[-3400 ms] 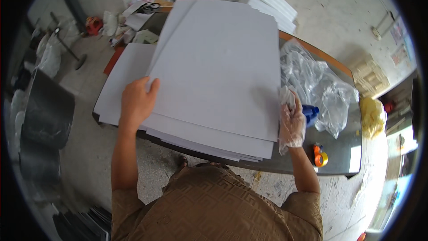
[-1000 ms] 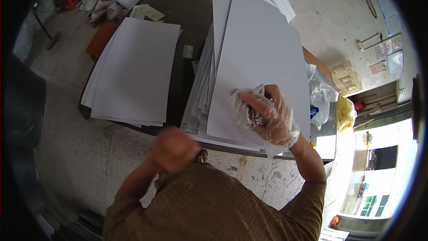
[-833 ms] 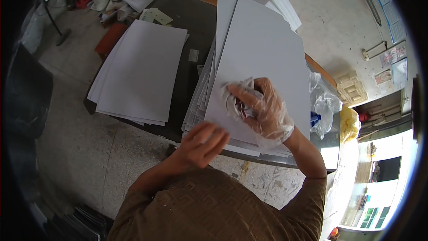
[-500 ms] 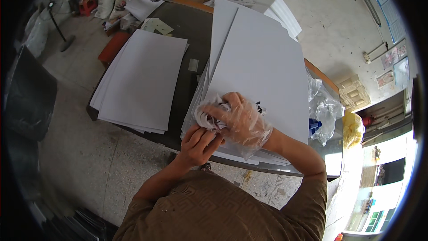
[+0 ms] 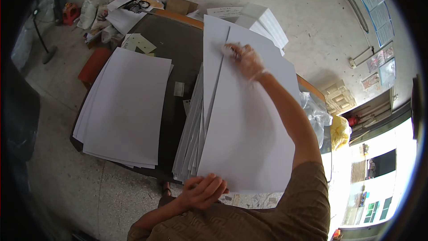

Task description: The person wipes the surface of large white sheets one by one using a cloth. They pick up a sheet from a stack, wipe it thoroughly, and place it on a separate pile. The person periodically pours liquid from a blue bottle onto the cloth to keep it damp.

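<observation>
A large white sheet lies on top of a stack of similar sheets on the dark table. My right hand, in a clear plastic glove, reaches to the far part of this sheet. Its fingers are closed on a crumpled whitish cloth, pressed near the sheet's far left edge. Most of the cloth is hidden under the fingers. At the near left corner my bare left hand has its fingers curled over the sheet's edge.
Another stack of white sheets rests on the table's left side. Clear plastic wrap and a yellow bag are at the right. White foam-like pieces stand beyond the far edge. An orange-red stool is left of the table.
My right hand has moved from the near edge to the far part of the sheet with the cloth. My left hand has left the cloth for the near corner. Dark marks no longer show.
</observation>
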Motion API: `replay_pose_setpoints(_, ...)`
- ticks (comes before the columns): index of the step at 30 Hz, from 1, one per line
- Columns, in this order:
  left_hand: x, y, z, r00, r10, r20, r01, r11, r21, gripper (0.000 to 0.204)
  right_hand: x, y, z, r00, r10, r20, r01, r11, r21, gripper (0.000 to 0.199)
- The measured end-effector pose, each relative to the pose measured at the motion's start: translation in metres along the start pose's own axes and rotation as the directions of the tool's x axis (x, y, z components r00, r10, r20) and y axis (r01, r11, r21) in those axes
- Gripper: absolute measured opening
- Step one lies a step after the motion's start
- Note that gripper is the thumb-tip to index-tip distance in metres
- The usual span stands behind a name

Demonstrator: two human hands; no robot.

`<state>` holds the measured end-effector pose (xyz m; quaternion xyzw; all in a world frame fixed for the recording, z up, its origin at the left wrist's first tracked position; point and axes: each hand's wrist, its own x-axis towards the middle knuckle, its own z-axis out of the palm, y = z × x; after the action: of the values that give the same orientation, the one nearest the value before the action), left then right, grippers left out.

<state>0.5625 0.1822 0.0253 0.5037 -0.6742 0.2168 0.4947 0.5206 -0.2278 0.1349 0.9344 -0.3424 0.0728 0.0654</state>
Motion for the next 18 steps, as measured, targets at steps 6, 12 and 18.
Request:
replay_pose_setpoints(6, 0.0, 0.008, 0.001, 0.999, -0.039, 0.004, 0.038, 0.989, 0.143, 0.024, 0.128, 0.119, 0.049, 0.997, -0.047, -0.066, 0.014, 0.901, -0.433, 0.046)
replay_pose_setpoints(12, 0.015, 0.008, -0.006, 0.989, -0.014, 0.146, -0.016, 0.979, 0.204, 0.036, 0.094, 0.12, 0.038, 0.993, 0.071, -0.09, -0.084, 0.984, -0.155, 0.045)
replay_pose_setpoints(18, 0.016, -0.003, -0.002, 0.988, 0.049, 0.146, -0.079, 0.975, 0.208, 0.042, -0.152, -0.036, -0.039, 0.949, -0.314, 0.037, 0.29, 0.912, 0.289, 0.045)
